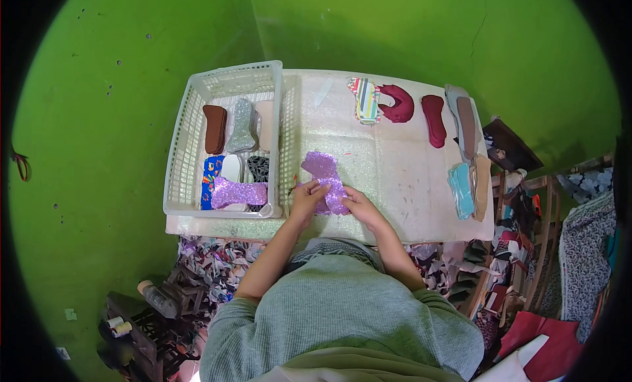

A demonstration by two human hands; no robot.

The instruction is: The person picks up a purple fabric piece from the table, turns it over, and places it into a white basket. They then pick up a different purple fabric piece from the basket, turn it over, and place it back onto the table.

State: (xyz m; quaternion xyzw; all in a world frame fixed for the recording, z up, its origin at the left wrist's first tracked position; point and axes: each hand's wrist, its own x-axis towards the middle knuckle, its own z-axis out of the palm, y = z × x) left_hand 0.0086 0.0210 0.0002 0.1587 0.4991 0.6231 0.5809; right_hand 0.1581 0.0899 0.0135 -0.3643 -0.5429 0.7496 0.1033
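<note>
Purple glitter cut pieces point(321, 163) lie near the front of the white table, between my hands. My left hand point(309, 200) is closed in a pinch at the left edge of the glitter material, its fingers over the lower part. On the other side, my right hand point(359, 205) pinches the right edge with thumb and fingers. Other purple glitter material lies under and just beyond the fingers. To the left, a purple glitter stack point(238, 193) rests in the white plastic basket point(281, 138), near its front wall.
The basket also holds brown pieces point(214, 128), silver glitter pieces point(243, 125) and a blue patterned stack point(209, 178). Striped pieces point(366, 102), maroon pieces point(433, 120), teal pieces point(461, 191) and tan pieces point(482, 184) lie across the table point(408, 164). Fabric scraps point(220, 263) cover the floor below.
</note>
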